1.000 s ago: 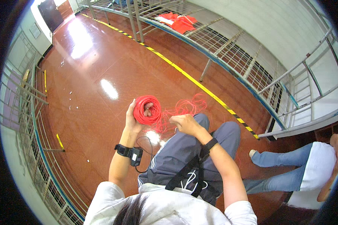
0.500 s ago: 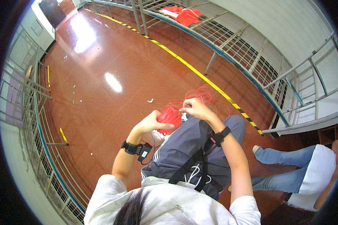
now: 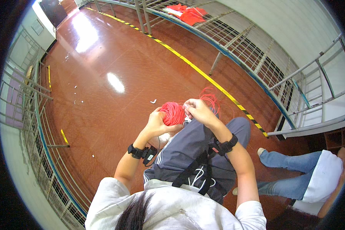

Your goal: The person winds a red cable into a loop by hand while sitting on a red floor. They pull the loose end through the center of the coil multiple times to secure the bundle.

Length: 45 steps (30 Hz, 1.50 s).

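A ball of red cord point(image 3: 172, 113) sits in my left hand point(image 3: 155, 123), whose thumb lies along its near side and whose fingers curl around the far left of it. Right beside the ball, my right hand point(image 3: 197, 109) has its thumb and fingertips pinched together at the ball's right edge, on what looks like the cord's strand. Loose loops of red cord point(image 3: 210, 97) spread past my right hand, over my knee and the floor. Both hands are above my grey trousers point(image 3: 180, 153). What lies under the ball is partly hidden.
A metal bed frame with wire mesh point(image 3: 234, 42) runs along the right, carrying orange-red cloth point(image 3: 191, 14). Another metal frame point(image 3: 40, 126) lines the left. Yellow-black tape point(image 3: 195, 68) crosses the red-brown floor point(image 3: 103, 126). At the right, a person in blue jeans point(image 3: 291, 161) is close by.
The ball of cord has turned in my left hand and its wound strands now show clearly. My right hand has shifted slightly, staying close to the ball.
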### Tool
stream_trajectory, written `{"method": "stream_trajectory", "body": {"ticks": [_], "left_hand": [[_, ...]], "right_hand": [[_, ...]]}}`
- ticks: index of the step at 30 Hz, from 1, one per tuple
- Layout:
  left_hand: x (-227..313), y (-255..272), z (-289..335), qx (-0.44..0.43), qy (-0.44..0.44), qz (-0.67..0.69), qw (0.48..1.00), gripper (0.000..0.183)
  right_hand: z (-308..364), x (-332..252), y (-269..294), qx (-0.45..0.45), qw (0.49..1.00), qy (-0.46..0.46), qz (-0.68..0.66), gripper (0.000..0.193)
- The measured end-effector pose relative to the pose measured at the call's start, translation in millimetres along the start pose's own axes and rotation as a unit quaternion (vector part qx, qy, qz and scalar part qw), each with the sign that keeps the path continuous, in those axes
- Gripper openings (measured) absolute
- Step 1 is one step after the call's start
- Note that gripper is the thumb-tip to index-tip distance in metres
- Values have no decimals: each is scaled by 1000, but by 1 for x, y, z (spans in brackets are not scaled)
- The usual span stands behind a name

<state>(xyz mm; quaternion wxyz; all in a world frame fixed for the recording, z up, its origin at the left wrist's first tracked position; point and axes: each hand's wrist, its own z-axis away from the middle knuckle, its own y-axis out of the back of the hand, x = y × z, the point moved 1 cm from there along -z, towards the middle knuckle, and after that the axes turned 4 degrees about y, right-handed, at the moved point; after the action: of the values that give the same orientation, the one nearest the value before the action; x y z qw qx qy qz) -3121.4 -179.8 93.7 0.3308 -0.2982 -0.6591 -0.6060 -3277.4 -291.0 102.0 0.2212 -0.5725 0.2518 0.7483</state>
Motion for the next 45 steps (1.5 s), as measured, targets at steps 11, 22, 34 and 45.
{"method": "stream_trajectory", "body": {"ticks": [11, 22, 34, 45], "left_hand": [[-10, -23, -14, 242, -64, -103, 963, 25], [-5, -2, -17, 209, 219, 321, 897, 21], [-32, -1, -3, 86, 254, 608, 747, 36], [-35, -11, -4, 173, 270, 594, 737, 21]], "right_hand": [[6, -14, -10, 4, 993, 16, 119, 18], [-3, -28, -39, 2, 972, 180, 149, 20], [-10, -12, -62, -16, 965, 168, 202, 13], [5, -18, -93, 118, 906, 225, 339, 13]]}}
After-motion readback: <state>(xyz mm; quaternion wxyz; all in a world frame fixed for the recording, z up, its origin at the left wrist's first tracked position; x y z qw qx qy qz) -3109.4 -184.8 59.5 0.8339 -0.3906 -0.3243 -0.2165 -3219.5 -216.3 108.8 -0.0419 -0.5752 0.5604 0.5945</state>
